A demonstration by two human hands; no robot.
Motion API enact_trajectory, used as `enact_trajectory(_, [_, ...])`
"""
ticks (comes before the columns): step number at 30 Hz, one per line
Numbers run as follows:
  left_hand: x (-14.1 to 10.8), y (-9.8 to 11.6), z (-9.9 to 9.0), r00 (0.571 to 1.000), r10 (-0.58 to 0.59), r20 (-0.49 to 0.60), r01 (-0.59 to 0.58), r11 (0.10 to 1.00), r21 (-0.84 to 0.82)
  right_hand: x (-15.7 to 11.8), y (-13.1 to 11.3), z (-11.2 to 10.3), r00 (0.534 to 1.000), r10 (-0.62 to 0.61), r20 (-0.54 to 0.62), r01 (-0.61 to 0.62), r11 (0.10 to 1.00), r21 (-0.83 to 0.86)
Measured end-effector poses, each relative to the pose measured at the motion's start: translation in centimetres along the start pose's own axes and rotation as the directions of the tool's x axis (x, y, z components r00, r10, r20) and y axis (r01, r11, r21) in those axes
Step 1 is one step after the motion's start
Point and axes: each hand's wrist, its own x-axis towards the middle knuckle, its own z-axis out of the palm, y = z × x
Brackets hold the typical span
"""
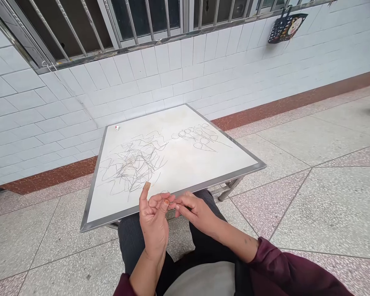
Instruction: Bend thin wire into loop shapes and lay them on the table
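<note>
My left hand (156,218) and my right hand (195,211) meet in front of the table's near edge. Both pinch at a thin wire (165,192), of which a small curve shows above the left fingers; most of it is hidden by the fingertips. A strip of tan tape wraps one raised fingertip of the left hand. Beyond the left hand, a tangled heap of thin bent wires (138,160) is spread over the white tabletop (179,172). Farther right lie several wires with looped ends (200,135), their straight tails pointing toward the right edge.
The table has a grey metal rim (246,169) and metal legs. A small white-and-red object (117,128) sits in its far left corner. Behind stands a white tiled wall (160,82) with barred windows; a patterned dark bag (286,28) hangs there. My legs are under the near edge.
</note>
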Motion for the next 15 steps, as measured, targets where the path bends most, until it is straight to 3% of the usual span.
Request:
enact_trajectory(11, [-0.9, -0.1, -0.5, 0.983, 0.142, 0.12, -0.168, 0.957, 0.238, 0.0, -0.4, 0.1, 0.993, 0.016, 0.117, -0.053, 0.944, 0.326])
enact_trajectory(15, [-1.2, -0.5, -0.9, 0.94, 0.25, 0.234, -0.323, 0.874, 0.364, 0.1, -0.3, 0.8, 0.993, 0.069, 0.096, -0.102, 0.915, 0.39])
